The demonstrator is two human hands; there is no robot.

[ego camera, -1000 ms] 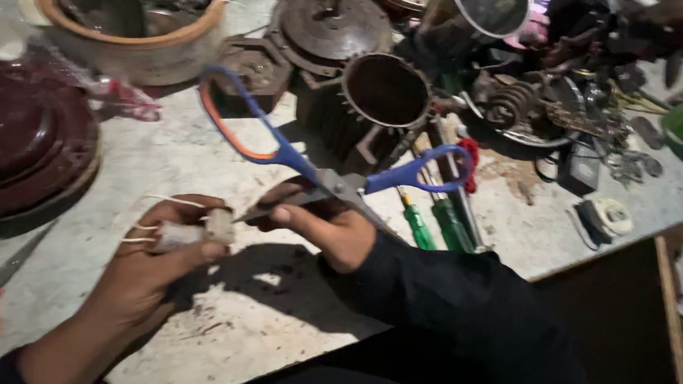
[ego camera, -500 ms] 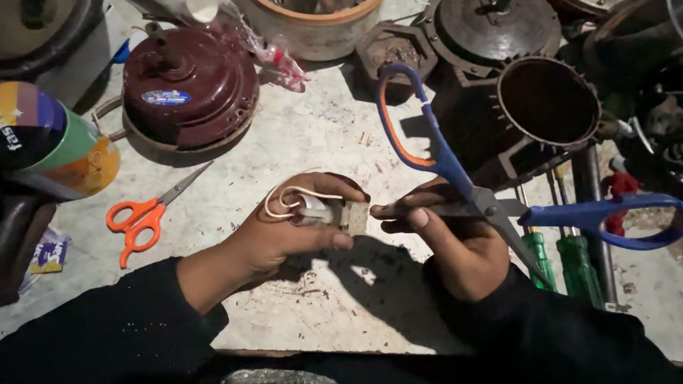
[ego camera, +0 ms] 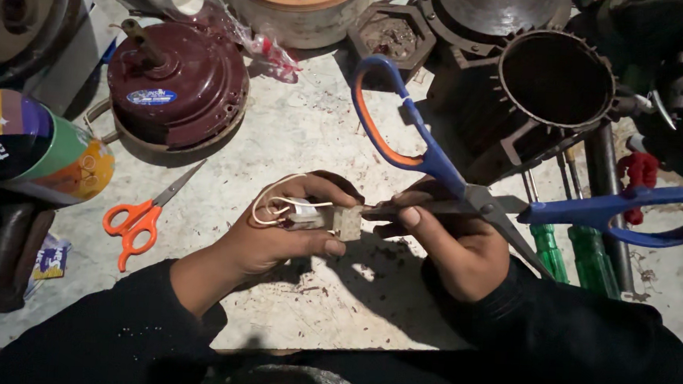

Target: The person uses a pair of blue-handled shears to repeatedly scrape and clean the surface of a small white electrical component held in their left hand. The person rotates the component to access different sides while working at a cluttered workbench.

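A small pale connector block (ego camera: pixel 346 222) with thin white wires (ego camera: pixel 274 206) looping off its back is being held just above the worktop (ego camera: pixel 305 135), in the middle of the view. The left hand (ego camera: pixel 277 231) is gripping it, thumb along the underside and fingers (ego camera: pixel 332 190) curled over the top, closed tightly on the block so that one face is turned toward the other hand; that grip seems meant to steady it against a push. The right hand (ego camera: pixel 452 241) is holding large blue-and-orange scissors (ego camera: pixel 466 195) by the blades near the pivot, not by the handles, its fingers pressed together around the metal with the thumb (ego camera: pixel 406 216) on top. The blade tips are meeting the block's face, so the scissors appear to be serving as a prying or scraping point, with the handles splayed open behind.

Left of the hands, small orange scissors (ego camera: pixel 139 219) are lying flat. Behind them a dark red motor housing (ego camera: pixel 179 90) is sitting, and a finned black motor shell (ego camera: pixel 554 82) is standing to the right, with green-handled screwdrivers (ego camera: pixel 568 254) just beside the right wrist.
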